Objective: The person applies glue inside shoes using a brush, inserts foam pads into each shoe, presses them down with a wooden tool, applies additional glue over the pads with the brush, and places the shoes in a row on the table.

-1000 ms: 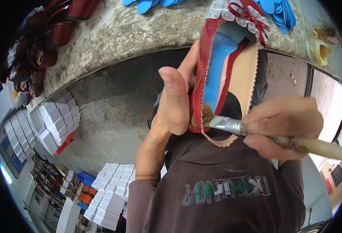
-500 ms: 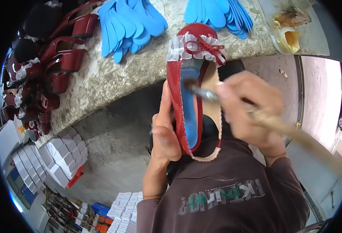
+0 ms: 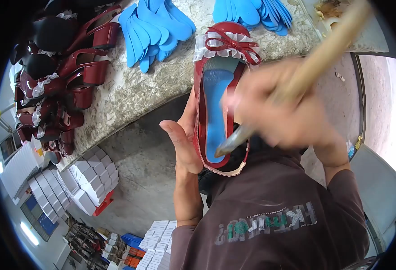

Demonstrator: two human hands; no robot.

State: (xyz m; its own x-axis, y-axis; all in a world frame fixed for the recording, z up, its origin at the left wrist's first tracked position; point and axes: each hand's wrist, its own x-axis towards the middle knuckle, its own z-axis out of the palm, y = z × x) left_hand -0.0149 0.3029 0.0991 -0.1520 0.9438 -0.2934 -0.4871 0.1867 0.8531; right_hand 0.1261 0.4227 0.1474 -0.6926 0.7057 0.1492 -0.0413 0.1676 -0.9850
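A dark red shoe with a white ruffle and a red bow at its toe points away from me. My left hand holds it from the left side and below, thumb sticking out, other fingers partly hidden by the shoe. Inside lies a blue, wet-looking insole surface. My right hand, blurred by motion, grips a brush with a long wooden handle and metal collar. The brush tip rests at or just over the heel end of the insole.
Blue insoles fan out on the worn worktop, with a second bunch farther right. Red heeled shoes crowd its left end. White boxes are stacked below. A stained container sits at the back right.
The brush tip has moved from near the toe end down to the heel end, and its handle has swung upward. My left thumb has spread away from the shoe.
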